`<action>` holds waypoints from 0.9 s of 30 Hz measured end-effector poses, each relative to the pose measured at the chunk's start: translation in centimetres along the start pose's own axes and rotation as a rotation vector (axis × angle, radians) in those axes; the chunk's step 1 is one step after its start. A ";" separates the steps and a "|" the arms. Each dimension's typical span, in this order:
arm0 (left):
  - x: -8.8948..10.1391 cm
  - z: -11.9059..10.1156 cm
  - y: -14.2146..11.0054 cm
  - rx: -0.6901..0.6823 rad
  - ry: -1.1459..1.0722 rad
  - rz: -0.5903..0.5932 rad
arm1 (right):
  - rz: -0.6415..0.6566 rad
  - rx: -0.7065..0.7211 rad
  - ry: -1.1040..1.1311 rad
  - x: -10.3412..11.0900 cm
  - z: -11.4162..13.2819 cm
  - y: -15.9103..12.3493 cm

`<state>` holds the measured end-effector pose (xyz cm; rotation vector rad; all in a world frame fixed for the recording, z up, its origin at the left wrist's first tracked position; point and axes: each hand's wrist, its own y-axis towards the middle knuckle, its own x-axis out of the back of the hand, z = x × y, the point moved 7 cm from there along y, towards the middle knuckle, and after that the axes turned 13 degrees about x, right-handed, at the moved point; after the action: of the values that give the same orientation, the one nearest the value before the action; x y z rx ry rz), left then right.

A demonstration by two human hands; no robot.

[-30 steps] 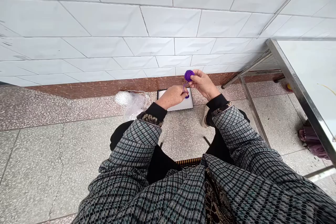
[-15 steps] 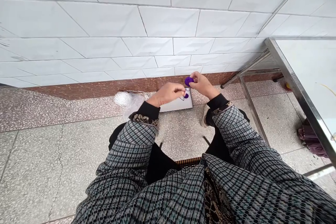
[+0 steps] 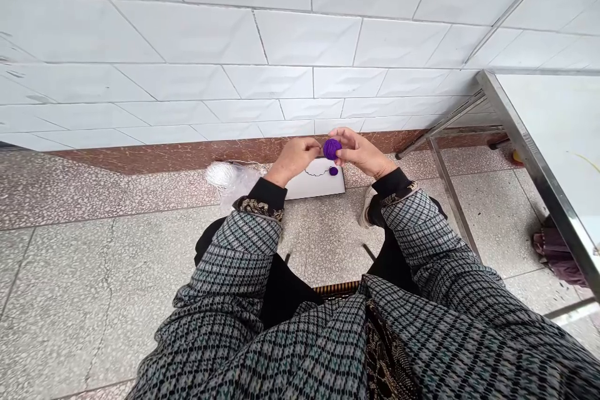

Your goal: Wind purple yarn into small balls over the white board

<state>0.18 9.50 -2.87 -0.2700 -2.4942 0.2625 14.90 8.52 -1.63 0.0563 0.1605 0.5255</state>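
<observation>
A purple ball of yarn (image 3: 332,149) is held in my right hand (image 3: 360,154), the thumb in front and fingers behind it. My left hand (image 3: 296,159) is just left of the ball, its thumb and forefinger pinched together; any strand between them is too fine to make out. Below both hands lies a white board or box lid (image 3: 312,187) with a dark edge, on the floor. On it rest a smaller purple ball (image 3: 333,171) and a wavy dark strand (image 3: 317,174).
Left of the board is a bundle of white yarn (image 3: 221,175) with a clear plastic bag (image 3: 240,184). A white tiled wall (image 3: 262,84) rises ahead. At the right stands a metal-framed table (image 3: 520,131), with dark purple cloth (image 3: 557,253) beneath it.
The yarn ball in my right hand has shifted slightly left and turned. My left hand has risen a little and drawn left, uncovering more of the board and the dark strand.
</observation>
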 end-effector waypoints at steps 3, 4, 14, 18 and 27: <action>-2.4 -1.3 -0.8 -0.093 0.048 0.116 | -0.133 0.021 -0.050 1.1 -0.4 0.4; -3.0 -1.6 -1.0 -0.119 0.075 0.142 | -0.181 0.020 -0.100 1.6 -0.7 0.5; -0.8 -1.6 -0.8 -0.239 0.223 -0.053 | -0.089 -0.176 -0.440 2.0 -2.0 -0.1; 0.1 -1.2 -0.3 -0.230 0.212 -0.095 | 0.063 -0.170 -0.266 0.6 -1.7 -0.3; -2.1 -0.6 0.0 -0.139 0.181 -0.027 | -0.083 -0.092 0.055 0.9 -0.7 0.1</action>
<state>2.21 9.07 -3.58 -0.3025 -2.3374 0.0500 15.51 9.02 -2.40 -0.0549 0.1915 0.4508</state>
